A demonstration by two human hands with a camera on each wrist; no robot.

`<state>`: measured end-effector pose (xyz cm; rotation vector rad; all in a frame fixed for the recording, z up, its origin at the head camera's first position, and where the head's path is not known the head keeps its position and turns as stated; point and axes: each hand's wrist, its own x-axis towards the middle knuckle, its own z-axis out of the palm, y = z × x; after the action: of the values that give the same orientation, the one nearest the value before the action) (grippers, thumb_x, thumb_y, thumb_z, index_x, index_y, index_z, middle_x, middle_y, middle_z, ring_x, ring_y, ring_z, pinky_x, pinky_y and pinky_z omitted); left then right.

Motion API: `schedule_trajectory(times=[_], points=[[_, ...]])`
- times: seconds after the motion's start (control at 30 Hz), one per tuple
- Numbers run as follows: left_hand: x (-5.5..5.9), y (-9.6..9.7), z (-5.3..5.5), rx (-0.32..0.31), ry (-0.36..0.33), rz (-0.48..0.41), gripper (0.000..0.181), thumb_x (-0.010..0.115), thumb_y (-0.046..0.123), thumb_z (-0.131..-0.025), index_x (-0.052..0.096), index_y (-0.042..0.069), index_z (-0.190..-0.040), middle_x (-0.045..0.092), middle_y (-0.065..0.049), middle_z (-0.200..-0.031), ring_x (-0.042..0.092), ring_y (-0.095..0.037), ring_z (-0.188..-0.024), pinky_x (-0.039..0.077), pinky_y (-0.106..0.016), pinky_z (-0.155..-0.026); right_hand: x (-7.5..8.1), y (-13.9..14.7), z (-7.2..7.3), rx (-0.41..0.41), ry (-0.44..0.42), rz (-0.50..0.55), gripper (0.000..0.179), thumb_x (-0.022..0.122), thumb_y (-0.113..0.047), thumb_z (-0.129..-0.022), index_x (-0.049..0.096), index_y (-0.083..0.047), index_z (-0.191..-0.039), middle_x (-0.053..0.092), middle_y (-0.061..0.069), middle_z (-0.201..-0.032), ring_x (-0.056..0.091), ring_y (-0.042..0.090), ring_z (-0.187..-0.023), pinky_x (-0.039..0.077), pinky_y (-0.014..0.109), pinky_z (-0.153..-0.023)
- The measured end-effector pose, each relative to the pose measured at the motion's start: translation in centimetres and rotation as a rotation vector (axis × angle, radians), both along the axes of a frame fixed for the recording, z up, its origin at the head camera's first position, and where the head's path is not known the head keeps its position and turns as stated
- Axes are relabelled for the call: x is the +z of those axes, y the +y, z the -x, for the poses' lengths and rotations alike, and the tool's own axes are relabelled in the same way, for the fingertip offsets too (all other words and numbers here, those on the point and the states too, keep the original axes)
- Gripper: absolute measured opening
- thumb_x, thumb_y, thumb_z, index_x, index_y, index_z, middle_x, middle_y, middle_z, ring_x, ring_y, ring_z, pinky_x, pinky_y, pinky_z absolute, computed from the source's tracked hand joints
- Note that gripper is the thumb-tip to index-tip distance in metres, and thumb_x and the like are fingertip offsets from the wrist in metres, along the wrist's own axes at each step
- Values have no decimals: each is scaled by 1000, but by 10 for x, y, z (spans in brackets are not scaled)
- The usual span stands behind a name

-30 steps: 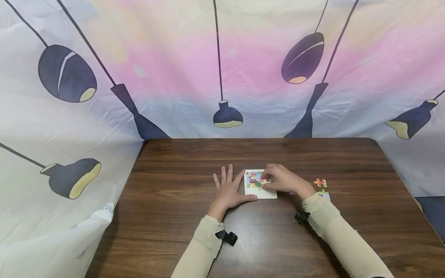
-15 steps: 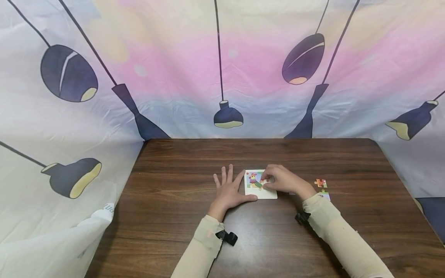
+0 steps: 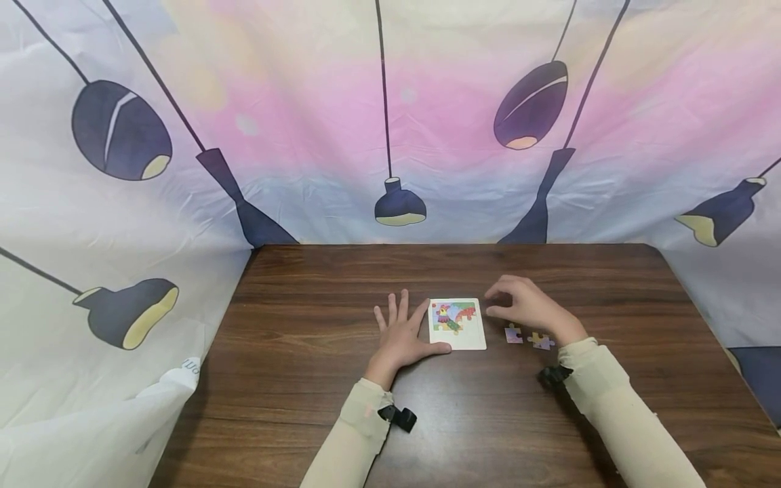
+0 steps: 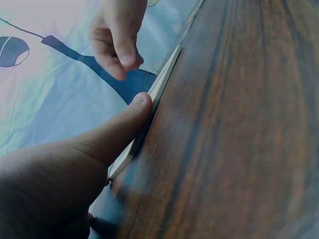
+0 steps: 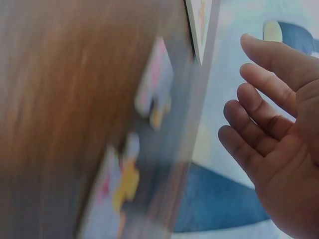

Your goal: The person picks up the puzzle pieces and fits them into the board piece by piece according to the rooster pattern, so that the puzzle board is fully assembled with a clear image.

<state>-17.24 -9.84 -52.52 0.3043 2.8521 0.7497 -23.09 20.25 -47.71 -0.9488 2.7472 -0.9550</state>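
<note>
Head view: square white board [image 3: 471, 339], seemingly mid-puzzle.
Left hand [image 3: 403, 340] touches it, spread; right hand [image 3: 529, 305], empty, should pinch a purple-yellow jigsaw piece [image 3: 540, 341].

In the right wrist view, two puzzle pieces [image 5: 155, 82] are blurred, the top edge crops the puzzle board [image 5: 201, 22], and the right edge crops the right hand [image 5: 281, 149]. In the head view, the left hand [image 3: 403, 341] hides one board corner.

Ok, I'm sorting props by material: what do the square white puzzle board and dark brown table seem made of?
White puzzle board: probably wood or fibreboard, smooth; even face, pale solid edge. Brown table: perhaps wood or woodgrain laminate, slightly glossy; streaked grain, soft reflection.
</note>
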Motion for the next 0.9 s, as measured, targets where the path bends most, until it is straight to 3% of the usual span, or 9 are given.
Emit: schedule_trajectory(times=[0.27,0.47,0.6,0.9], points=[[-1,-1,-1,-3,10,-15,112,79,76,-78,34,27,-167,-1,-15,-177,-17,-40,-160,-15,-71,-120,8,48,-7,-113,27,22,24,80,-12,-95,77,-2,-117,71,7,-109,65,26,-98,55,44,-81],[0,-1,-1,-4,12,-10,112,79,76,-77,34,27,-167,-1,-15,-177,-16,-40,-160,-14,-70,-120,10,78,-18,-211,-20,76,26,80,-12,-96,75,1,-119,71,14,-111,66,16,-89,56,28,-76],[1,-1,-1,-4,21,-8,112,80,75,-77,35,26,-167,1,-17,-177,-14,-42,-160,-13,-72,-120,8,93,-25,-254,-28,109,28,80,-13,-96,75,2,-120,72,14,-108,64,9,-93,52,18,-79],[2,-1,-2,0,16,-17,113,81,75,-77,34,27,-168,0,-16,-177,-15,-41,-160,-14,-71,-120,-1,117,-34,-294,-34,165,30,80,-8,-95,73,6,-120,72,8,-100,62,-3,-89,49,12,-77]])
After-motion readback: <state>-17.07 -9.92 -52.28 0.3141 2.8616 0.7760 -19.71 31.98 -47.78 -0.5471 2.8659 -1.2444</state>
